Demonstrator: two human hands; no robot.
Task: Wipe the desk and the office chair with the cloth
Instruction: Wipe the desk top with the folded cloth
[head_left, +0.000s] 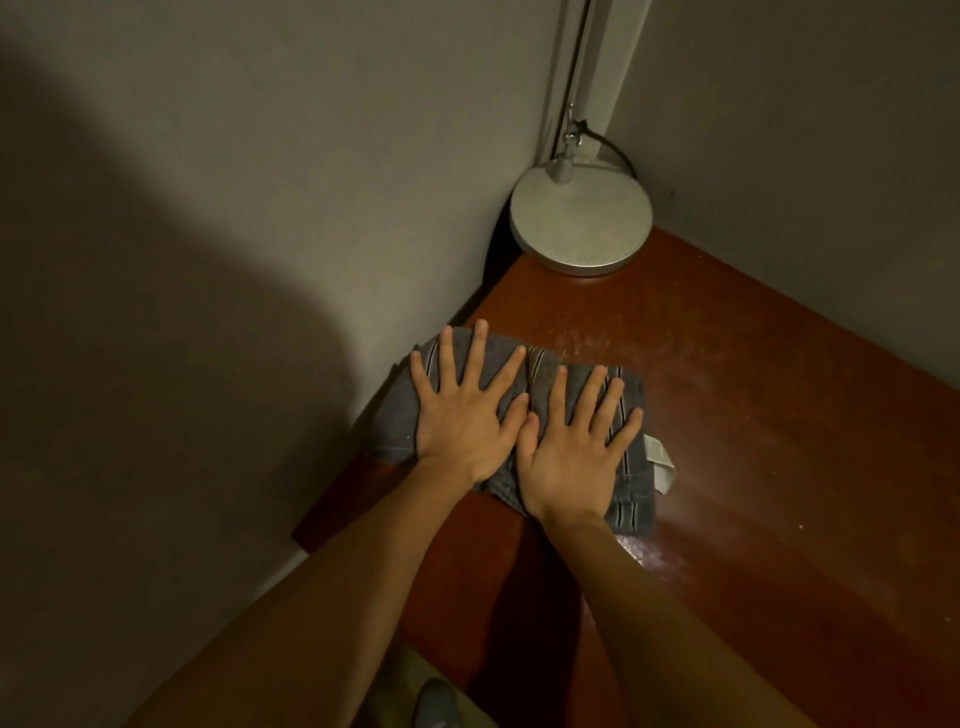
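Note:
A grey striped cloth (540, 382) lies folded on the reddish-brown desk (753, 415), close to the desk's left edge by the wall. My left hand (462, 410) presses flat on the cloth's left half, fingers spread and straight. Beside it, my right hand (571, 452) presses flat on the right half, fingers also spread. The two thumbs almost touch. A white tag (660, 462) sticks out at the cloth's right edge. No office chair is in view.
A round white lamp base (582, 228) with its pole and black cable stands in the desk's far corner. Grey walls close the desk on the left and at the back. A faint dusty smear (613, 343) shows beyond the cloth.

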